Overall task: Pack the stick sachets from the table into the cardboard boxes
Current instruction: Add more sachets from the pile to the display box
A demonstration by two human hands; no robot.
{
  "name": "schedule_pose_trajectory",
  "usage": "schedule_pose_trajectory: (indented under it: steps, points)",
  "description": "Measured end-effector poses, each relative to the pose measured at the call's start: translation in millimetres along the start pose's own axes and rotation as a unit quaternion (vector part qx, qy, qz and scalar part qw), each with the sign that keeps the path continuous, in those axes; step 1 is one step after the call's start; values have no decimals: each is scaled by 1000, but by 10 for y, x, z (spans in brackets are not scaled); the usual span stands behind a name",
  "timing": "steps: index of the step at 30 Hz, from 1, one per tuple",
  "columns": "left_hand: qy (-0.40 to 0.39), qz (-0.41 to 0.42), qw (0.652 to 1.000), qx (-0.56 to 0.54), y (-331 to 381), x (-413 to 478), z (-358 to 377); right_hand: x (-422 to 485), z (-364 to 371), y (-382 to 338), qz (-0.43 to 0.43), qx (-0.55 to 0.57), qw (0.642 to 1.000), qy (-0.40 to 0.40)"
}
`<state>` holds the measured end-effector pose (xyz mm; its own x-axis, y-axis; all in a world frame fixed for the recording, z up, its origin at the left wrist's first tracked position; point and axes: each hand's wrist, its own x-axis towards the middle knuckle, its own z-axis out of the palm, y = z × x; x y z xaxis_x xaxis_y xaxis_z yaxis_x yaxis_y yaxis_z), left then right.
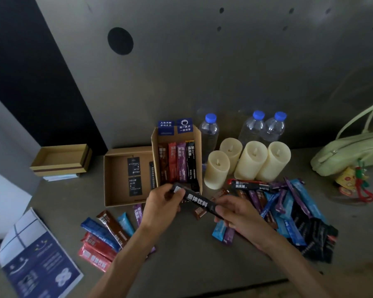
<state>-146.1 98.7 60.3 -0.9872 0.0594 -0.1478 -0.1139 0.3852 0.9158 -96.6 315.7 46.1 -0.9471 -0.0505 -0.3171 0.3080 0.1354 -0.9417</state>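
Left hand (162, 204) and right hand (238, 214) each pinch an end of the black stick sachet (197, 200), just in front of the narrow cardboard box (156, 147). Packed sachets (177, 162) already span its width, so we'd likely buckle ours going in, or shove the box into the candle (216, 171).

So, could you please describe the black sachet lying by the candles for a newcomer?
Find the four cream candles right of the taller cardboard box. Directly in front of them one stick sachet lies crosswise. It is black with white lettering and one red end, unlike the blue and purple sachets beside it.
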Motion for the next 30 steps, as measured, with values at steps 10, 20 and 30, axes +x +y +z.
schedule_pose_trajectory:
  steps: [10,20,30]
  points:
    - [-34,94,995,9,-195,-73,-235,127,-107,-15,113,251,960,-50]
    - [-5,48,998,30,-151,47,-267,129,-45,-6,17,55,998,-24]
    - [1,111,991,75,91,50,-310,78,35,70,-2,-26,999,-24]
